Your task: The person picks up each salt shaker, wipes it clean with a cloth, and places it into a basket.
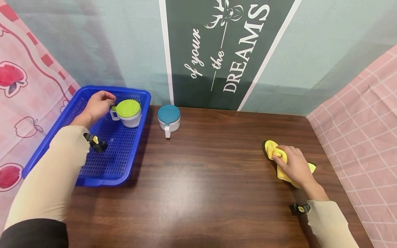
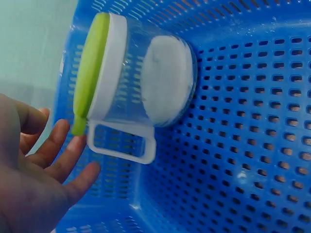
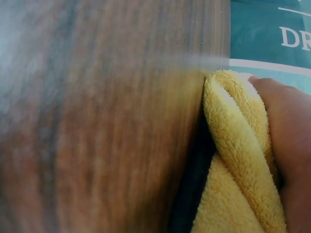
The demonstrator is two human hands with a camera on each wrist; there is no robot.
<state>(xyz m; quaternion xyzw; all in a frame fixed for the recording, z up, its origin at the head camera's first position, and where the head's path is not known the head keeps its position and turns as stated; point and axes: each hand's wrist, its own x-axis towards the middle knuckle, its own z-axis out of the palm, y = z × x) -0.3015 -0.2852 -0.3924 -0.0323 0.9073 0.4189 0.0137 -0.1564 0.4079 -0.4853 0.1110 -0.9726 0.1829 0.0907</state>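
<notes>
My left hand (image 1: 98, 105) is over the back of the blue basket (image 1: 134, 151), its fingers loosely bent right beside the lid tab and white handle (image 2: 146, 150) of a seasoning jar (image 1: 131, 121). That jar has a lime-green lid (image 2: 92, 68), a white collar and a clear body with white contents at the bottom. It stands in the basket's back right corner. Over on the right of the table, my right hand (image 1: 296, 165) grips a bunched yellow cloth (image 1: 273, 150) with dark edging. In the right wrist view the folded cloth (image 3: 238, 141) lies against the wood grain.
A second jar (image 1: 169, 115), with a teal lid and white handle, stands on the brown wooden table (image 1: 198, 165) just right of the basket. A printed cloth backdrop (image 1: 211, 44) hangs behind, with pink cloths on the left (image 1: 31, 113) and right (image 1: 369, 137).
</notes>
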